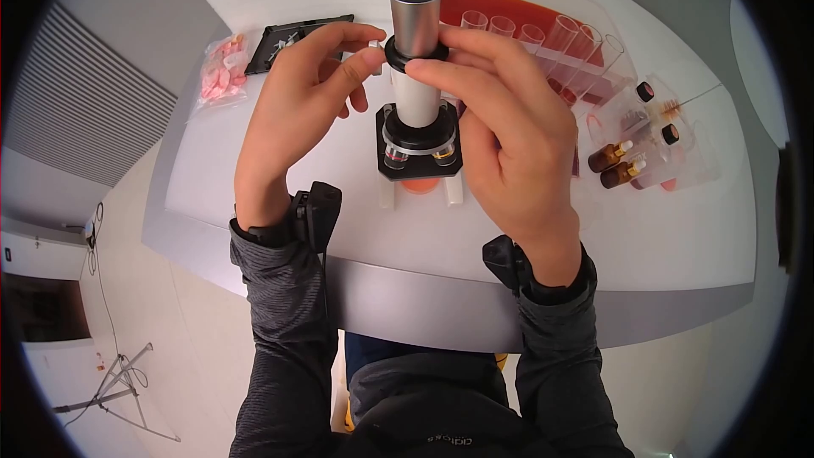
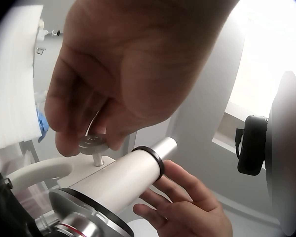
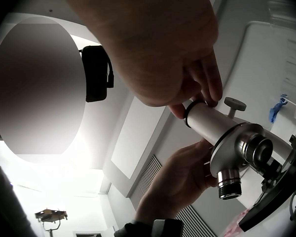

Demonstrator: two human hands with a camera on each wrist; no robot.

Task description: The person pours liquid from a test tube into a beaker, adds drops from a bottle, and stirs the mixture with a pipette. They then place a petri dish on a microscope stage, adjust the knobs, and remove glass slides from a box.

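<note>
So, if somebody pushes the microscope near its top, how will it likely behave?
The microscope would probably tip if pushed hard, because its silver upper tube stands well above the foot. The straight, hard-looking barrel suggests it would stay stiff. The objective lenses hang exposed, so a fall might damage them.

Head view: pale brand word (image 1: 452,440) on front of wearer's dk top (image 1: 407,411), upside down to cam & slightly blurred, looks like "adidas", only txt legible; any ltrs/nos. on microscope objectives (image 3: 229,184) or brown bottles (image 1: 621,175) too sm. or blurry to read for sure
</note>
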